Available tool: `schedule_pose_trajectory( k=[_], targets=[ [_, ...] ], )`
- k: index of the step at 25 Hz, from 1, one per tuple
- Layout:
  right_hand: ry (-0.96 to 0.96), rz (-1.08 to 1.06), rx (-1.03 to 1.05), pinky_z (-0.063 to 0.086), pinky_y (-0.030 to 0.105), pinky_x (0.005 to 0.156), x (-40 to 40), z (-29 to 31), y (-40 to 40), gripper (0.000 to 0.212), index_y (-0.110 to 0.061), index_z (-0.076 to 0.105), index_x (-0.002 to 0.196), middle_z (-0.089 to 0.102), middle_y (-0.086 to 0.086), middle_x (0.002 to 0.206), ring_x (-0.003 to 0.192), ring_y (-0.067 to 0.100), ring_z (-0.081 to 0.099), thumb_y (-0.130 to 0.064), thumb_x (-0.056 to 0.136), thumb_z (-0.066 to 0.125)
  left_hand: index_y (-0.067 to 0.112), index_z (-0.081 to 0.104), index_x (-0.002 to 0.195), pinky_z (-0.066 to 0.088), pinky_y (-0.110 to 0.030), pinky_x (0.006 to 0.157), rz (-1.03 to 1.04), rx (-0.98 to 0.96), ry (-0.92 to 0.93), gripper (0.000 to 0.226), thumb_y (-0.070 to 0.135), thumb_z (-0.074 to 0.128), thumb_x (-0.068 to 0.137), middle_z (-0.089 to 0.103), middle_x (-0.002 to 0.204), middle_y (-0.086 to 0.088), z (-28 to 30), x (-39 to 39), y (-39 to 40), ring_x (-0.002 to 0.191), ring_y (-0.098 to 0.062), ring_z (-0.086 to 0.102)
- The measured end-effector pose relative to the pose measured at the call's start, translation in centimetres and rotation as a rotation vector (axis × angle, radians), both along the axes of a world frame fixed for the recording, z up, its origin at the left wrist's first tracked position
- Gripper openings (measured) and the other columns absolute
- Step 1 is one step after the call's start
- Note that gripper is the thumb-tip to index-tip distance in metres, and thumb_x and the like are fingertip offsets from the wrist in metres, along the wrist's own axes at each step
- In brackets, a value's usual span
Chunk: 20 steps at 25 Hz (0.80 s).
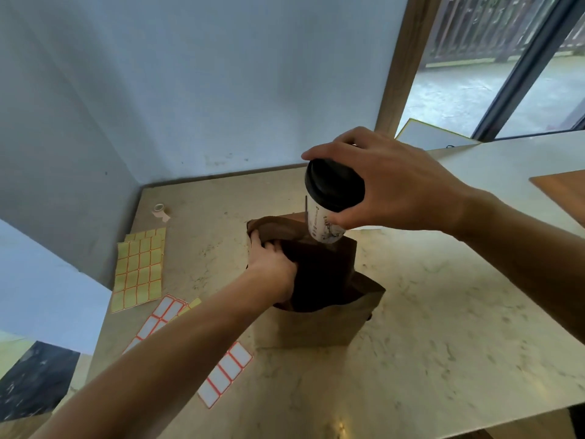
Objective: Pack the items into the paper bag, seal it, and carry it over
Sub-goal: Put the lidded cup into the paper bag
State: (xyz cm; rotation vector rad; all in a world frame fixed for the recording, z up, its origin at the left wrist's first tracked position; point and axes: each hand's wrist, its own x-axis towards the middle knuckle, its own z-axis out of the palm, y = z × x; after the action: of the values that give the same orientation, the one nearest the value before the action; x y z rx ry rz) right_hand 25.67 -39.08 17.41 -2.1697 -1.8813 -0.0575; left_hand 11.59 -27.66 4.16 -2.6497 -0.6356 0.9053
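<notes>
**Cup poised over the open bag**

Nearest the camera, the left hand (272, 264) reaches to the paper bag (319, 315) and grips its near-left rim, fingers curled over the edge to hold the mouth open. Above the bag's far side, the right hand (386, 185) clasps a white cup (323, 223) just under its black lid (334, 185), its base at the opening. Packing is under way; lowering it upright looks next, keeping the rim spread. Left of the bag lie label sheets (139, 267) and a tape roll (160, 210) on the marble counter (443, 312), walled behind, a window beyond.
</notes>
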Motion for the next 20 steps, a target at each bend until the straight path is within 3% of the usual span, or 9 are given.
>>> schedule_pose_trajectory(
  k=[4,9,16,20],
  targets=[
    [0.052,0.039,-0.011,0.046,0.026,0.073,-1.6,-1.2,-0.6,0.080,-0.051,0.029,0.133,0.046,-0.008,0.128,0.106,0.014,0.047,-0.063,0.062,0.063,0.028,0.020,0.151,-0.006,-0.062,0.113,0.021,0.016,0.038,0.074,0.048,0.055,0.089,0.019,0.157,-0.018,0.1,-0.1,-0.2,0.145,-0.038,0.011],
    [0.063,0.063,-0.183,0.043,0.026,0.070,-3.1,-6.0,0.8,0.080,-0.046,0.029,0.130,0.046,-0.003,0.125,0.100,0.017,0.048,-0.059,0.061,0.066,0.025,0.028,0.149,-0.006,-0.061,0.114,0.001,0.029,0.000,0.067,0.044,0.052,0.090,0.022,0.157,-0.016,0.4,-0.9,-0.5,0.143,-0.036,0.018],
    [-0.082,0.097,-0.433,0.048,0.031,0.069,-4.6,-10.3,2.6,0.083,-0.038,0.023,0.131,0.043,0.004,0.122,0.097,0.025,0.049,-0.054,0.066,0.070,0.021,0.008,0.153,-0.006,-0.059,0.115,-0.027,0.087,0.019,0.083,0.049,0.053,0.089,0.012,0.159,-0.016,0.2,-2.2,-0.6,0.145,-0.036,0.013],
    [-0.168,0.115,-0.549,0.048,0.028,0.058,-5.1,-11.6,3.1,0.085,-0.030,0.024,0.134,0.044,0.007,0.116,0.078,0.021,0.054,-0.056,0.068,0.070,0.021,0.023,0.150,-0.005,-0.059,0.115,-0.057,0.100,-0.026,0.079,0.050,0.058,0.086,0.021,0.157,-0.015,-0.1,-2.8,-0.9,0.145,-0.035,0.013]
  ],
)
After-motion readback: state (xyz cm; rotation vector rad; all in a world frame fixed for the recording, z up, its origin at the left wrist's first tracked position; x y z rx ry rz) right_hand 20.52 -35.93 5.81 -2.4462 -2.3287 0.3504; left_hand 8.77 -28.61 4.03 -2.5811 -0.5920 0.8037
